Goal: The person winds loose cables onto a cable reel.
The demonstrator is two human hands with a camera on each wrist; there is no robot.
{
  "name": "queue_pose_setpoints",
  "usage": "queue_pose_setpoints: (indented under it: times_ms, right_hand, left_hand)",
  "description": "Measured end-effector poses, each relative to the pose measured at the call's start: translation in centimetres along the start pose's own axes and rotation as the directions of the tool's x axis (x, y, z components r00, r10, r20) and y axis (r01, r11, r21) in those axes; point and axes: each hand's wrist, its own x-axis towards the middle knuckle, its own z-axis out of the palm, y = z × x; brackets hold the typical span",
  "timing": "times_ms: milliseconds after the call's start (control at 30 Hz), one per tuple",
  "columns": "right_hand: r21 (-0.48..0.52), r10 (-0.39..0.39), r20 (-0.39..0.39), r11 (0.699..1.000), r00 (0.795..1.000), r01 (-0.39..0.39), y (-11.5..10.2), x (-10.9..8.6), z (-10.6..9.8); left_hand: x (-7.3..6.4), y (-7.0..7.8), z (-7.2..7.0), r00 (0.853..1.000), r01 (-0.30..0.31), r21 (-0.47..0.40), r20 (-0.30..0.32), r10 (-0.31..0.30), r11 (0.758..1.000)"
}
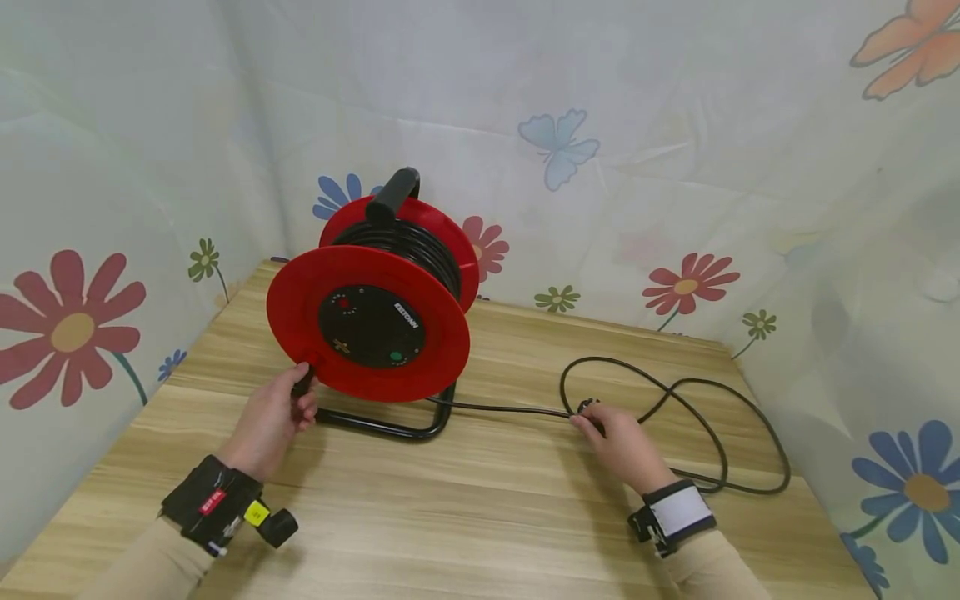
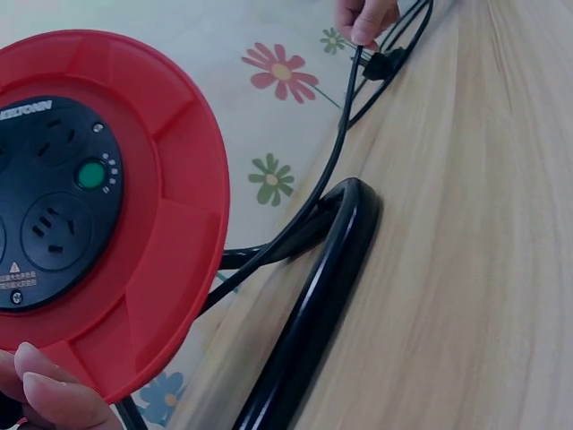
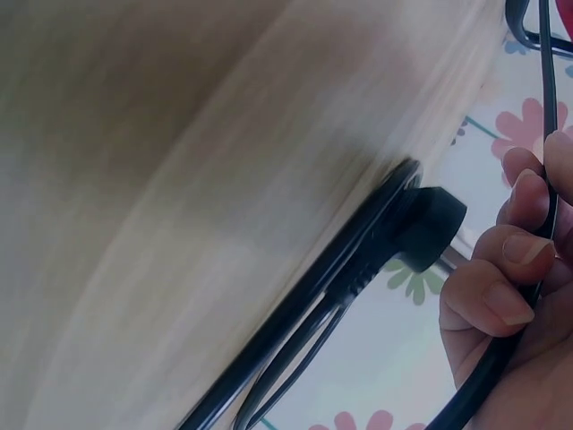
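Note:
A red cable reel (image 1: 300, 283) with black cable wound on its drum stands on the left of the table in the head view. At the lower left of its front disc, my left hand (image 1: 273, 421) grips a small black crank knob (image 1: 303, 382). From the reel's underside a black cable (image 1: 510, 408) runs right to my right hand (image 1: 622, 446), whose curled fingers hold it; the right wrist view shows the cable (image 3: 549, 90) passing through them. Close by this hand is the cable's black plug (image 3: 430, 228), outside its grip.
Loose cable loops (image 1: 772, 433) lie on the wooden table (image 1: 450, 525) at the right. The reel rests on a black tube frame (image 1: 390, 431) and has a black top handle (image 1: 393, 196). A flower-printed curtain (image 1: 675, 167) hangs behind and at both sides.

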Motion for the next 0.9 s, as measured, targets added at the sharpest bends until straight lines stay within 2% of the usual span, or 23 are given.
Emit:
queue_pose_setpoints:
  times_ms: [267,533,700,900]
  right_hand:
    - [0.017,-0.009,-0.002,1.0,1.0,0.009,-1.2,0.3,0.4]
    - [0.008,-0.026,-0.006,1.0,1.0,0.026,-1.8,0.8,1.0]
    - [0.004,-0.018,0.014,1.0,1.0,0.018,-2.4,1.2,1.5]
    - [0.014,-0.028,0.017,1.0,0.999,0.027,-3.2,1.8,2.2]
  left_hand:
    - [-0.3,1.1,-0.3,0.999,-0.031,-0.053,0.01,0.031,0.998]
    - [-0.6,2.2,-0.5,0.995,-0.096,-0.044,0.014,0.097,0.994]
    - [-0.6,2.8,-0.4,0.987,-0.157,-0.027,0.032,0.158,0.987]
    - [-0.7,3.5,-0.3,0.979,-0.199,-0.013,0.03,0.199,0.98]
